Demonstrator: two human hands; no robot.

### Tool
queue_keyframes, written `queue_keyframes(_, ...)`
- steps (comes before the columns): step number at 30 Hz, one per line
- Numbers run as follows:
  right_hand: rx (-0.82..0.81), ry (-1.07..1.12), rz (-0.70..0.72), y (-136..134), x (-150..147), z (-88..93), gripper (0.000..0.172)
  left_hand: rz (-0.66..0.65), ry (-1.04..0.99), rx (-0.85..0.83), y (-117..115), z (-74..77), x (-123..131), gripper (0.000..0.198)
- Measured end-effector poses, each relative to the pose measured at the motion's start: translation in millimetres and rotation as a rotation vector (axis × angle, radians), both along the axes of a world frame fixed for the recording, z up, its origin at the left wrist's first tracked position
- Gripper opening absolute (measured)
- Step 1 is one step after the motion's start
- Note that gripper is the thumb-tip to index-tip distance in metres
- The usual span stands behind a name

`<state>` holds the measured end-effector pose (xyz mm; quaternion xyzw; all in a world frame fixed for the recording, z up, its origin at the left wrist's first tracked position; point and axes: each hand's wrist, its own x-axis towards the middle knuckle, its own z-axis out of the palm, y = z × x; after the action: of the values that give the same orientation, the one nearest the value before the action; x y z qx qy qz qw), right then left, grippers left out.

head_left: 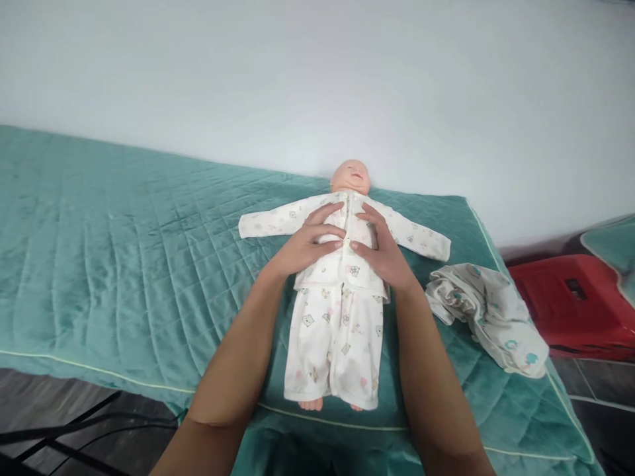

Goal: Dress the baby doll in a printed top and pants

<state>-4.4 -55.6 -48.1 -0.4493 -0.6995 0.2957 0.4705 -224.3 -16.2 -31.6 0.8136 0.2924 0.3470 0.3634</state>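
Observation:
A baby doll (351, 176) lies on its back, its head towards the wall. It wears a white printed baby jacket (354, 272) and matching white trousers (331, 330), with toes showing below the hems. The jacket's sleeves stretch out to both sides; no doll hands show at the cuffs. My left hand (311, 243) rests on the left half of the jacket front, fingers spread. Opposite it, my right hand (383, 250) touches the right half, fingers apart. Both thumbs lie beside a small button (346, 242) on the front seam.
A quilted green cover (124, 264) spreads beneath the doll, against a pale wall (297, 79). To the right lies a crumpled white printed cloth (489, 314) near the edge. Beyond it stands a red plastic stool (570, 297). Black metal bars (74, 423) show at lower left.

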Motion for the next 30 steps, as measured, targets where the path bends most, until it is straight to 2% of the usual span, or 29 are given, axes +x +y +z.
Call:
queue_keyframes(14, 0.038, -0.040, -0.048, 0.1, -2.1, -1.9, 0.051, 0.024, -0.051, 0.029, -0.1, -7.2, 4.2, 0.025)
queue_keyframes(22, 0.045, -0.046, -0.053, -0.5, -3.1, -1.7, 0.049, 0.145, -0.005, 0.080, -10.1, -1.0, 13.7, 0.008)
queue_keyframes(30, 0.090, -0.029, -0.073, -0.5, -6.1, -0.8, 0.036, 0.258, -0.017, 0.158, -13.7, -3.5, 24.7, 0.010)
